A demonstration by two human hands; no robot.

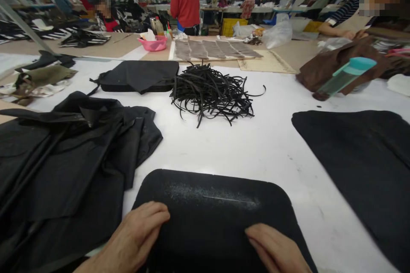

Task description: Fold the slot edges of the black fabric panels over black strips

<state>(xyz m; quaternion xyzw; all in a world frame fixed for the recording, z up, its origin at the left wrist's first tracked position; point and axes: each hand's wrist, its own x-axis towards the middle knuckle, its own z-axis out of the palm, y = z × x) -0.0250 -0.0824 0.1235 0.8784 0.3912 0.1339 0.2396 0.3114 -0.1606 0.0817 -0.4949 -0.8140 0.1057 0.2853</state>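
Observation:
A black panel with rounded corners lies flat on the white tabletop in front of me. A pale chalky smear and a thin light line run across its far part. On its left side my left hand is closed, fingers curled together with the tips against the panel. My right hand is closed in the same way on the right side, thumb close beside the fingers. Any pinched edge or fold is hidden beneath the fingers. To the left is a heap of black fabric.
A tangle of black strips sits beyond the panel, beside a stack of black pieces. Another black panel lies at right, below a turquoise-lidded bottle. A pink basket and several people are farther back.

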